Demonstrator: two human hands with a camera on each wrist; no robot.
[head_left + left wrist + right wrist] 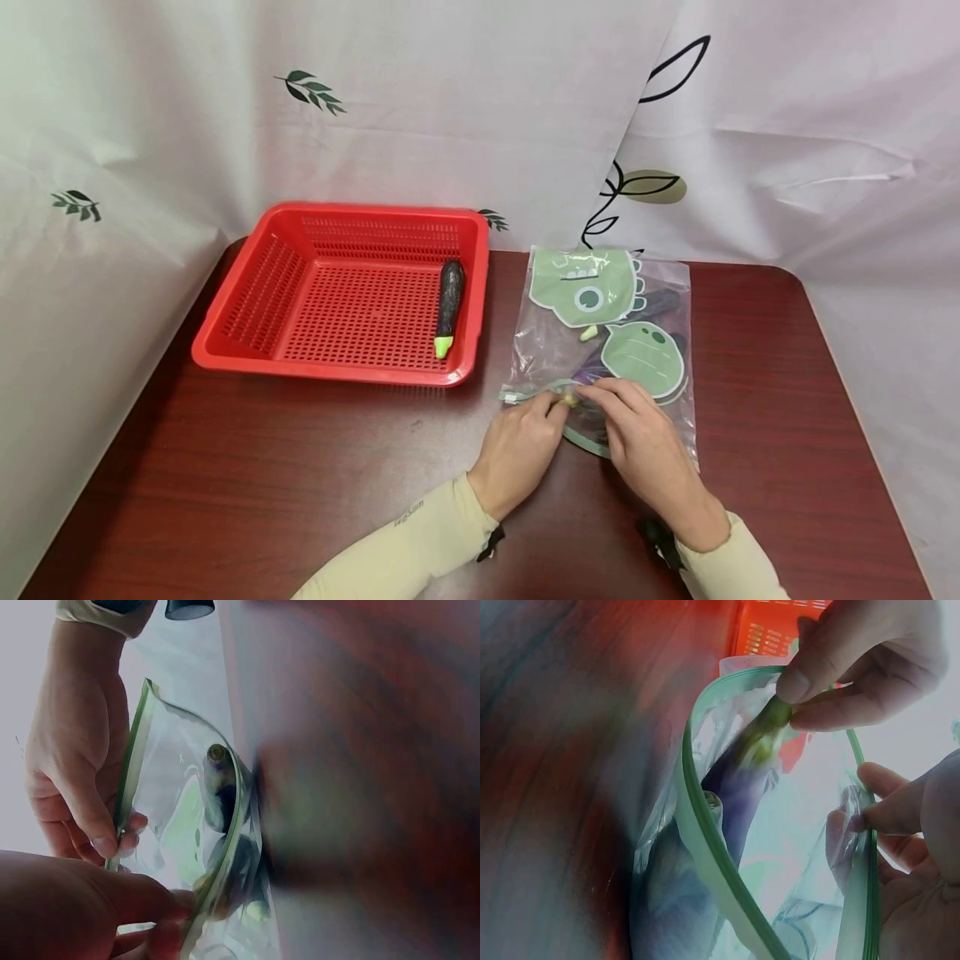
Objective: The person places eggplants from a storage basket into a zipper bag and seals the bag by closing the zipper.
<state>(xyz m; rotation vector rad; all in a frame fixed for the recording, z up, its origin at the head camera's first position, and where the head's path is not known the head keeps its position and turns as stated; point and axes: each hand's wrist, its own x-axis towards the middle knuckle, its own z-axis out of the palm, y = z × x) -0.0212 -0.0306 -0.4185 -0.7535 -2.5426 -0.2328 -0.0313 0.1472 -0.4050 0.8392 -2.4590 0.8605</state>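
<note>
A clear zip bag [555, 350] with green dinosaur prints lies at the right of the table, its green-edged mouth open toward me. My left hand [522, 450] pinches the stem end of a purple eggplant [739, 784] at the bag's mouth; most of the eggplant is inside. My right hand [651, 446] pinches the mouth's upper green edge [135, 754] between thumb and fingers. Beside that eggplant, another dark vegetable [675, 892] shows through the plastic. Farther in lies a dark one [660, 302] with a light green tip, partly hidden by the prints.
Left of the bag stands a red plastic basket [480, 292]. Along its right side lies a long dark vegetable [450, 296] with a light green tip. The brown table [300, 467] meets white printed cloth [420, 100] at the back and sides.
</note>
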